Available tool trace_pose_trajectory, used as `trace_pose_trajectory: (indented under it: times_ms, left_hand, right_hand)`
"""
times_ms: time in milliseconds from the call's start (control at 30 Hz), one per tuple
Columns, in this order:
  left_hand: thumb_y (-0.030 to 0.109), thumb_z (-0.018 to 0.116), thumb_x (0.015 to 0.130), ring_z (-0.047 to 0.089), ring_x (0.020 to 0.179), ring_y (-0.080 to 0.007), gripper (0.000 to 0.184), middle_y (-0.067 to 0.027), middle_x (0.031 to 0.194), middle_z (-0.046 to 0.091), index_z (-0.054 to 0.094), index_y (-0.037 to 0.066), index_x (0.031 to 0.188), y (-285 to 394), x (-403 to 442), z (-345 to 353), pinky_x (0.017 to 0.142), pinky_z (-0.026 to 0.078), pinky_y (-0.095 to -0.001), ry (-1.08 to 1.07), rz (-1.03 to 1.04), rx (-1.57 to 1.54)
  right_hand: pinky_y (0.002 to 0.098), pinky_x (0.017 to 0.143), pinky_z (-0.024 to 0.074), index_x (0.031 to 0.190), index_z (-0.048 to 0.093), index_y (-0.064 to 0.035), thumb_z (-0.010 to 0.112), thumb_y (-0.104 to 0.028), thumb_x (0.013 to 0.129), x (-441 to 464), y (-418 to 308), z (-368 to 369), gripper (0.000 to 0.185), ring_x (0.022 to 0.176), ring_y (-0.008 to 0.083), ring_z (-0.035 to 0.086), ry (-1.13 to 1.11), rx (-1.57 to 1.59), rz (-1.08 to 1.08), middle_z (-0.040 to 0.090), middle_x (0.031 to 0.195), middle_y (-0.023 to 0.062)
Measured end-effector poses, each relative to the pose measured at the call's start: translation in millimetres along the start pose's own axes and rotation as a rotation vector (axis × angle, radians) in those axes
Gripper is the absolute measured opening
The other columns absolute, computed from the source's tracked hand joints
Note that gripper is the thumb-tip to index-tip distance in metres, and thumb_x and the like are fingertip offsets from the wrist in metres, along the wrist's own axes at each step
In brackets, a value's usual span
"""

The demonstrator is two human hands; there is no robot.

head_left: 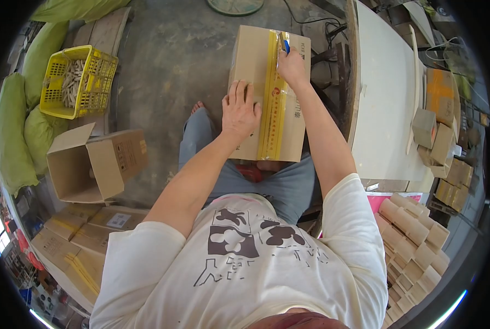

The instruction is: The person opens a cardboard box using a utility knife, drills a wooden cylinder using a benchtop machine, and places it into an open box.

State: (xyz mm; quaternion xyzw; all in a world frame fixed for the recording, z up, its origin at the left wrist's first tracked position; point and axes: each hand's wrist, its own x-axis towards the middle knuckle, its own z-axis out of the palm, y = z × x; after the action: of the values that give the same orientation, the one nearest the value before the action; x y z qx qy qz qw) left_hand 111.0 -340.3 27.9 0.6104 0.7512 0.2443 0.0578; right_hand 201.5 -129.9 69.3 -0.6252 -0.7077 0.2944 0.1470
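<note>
Yellow tape (272, 101) runs along our box (251, 63) — our left hand (240, 113) lies unclenched on top, our right hand (292, 68) grips a small blue tool (286, 47).

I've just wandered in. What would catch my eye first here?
Probably the cardboard box at the centre, with yellow tape along its top. The left hand rests on it, while the right hand holds a small blue item near its far end. Off left, a bright yellow basket stands out.
</note>
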Motion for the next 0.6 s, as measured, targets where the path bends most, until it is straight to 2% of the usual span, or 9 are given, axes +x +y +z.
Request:
trace_pose_trajectory:
  times_ms: [267, 600]
  left_hand:
    - [0.029, 0.061, 0.094, 0.033, 0.15, -0.0364, 0.061, -0.0186, 0.155, 0.042, 0.05, 0.0, 0.147, 0, 0, 1, 0.113, 0.035, -0.0533, -0.015, 0.003, -0.006]
    - [0.026, 0.063, 0.094, 0.034, 0.149, -0.0367, 0.059, -0.0187, 0.153, 0.043, 0.051, 0.0, 0.146, -1, 0, -3, 0.113, 0.036, -0.055, 0.006, 0.009, -0.032]
  right_hand:
    - [0.0572, 0.095, 0.0519, 0.115, 0.061, 0.011, 0.051, -0.022, 0.101, -21, 0, -5, 0.037, 0.105, 0.0543, 0.066, 0.005, -0.026, -0.06, 0.069, 0.106, 0.038]
    - [0.0585, 0.096, 0.0509, 0.116, 0.059, 0.0097, 0.049, -0.022, 0.101, -58, -2, -4, 0.037, 0.104, 0.0553, 0.066, -0.027, -0.034, 0.027, 0.069, 0.105, 0.0378]
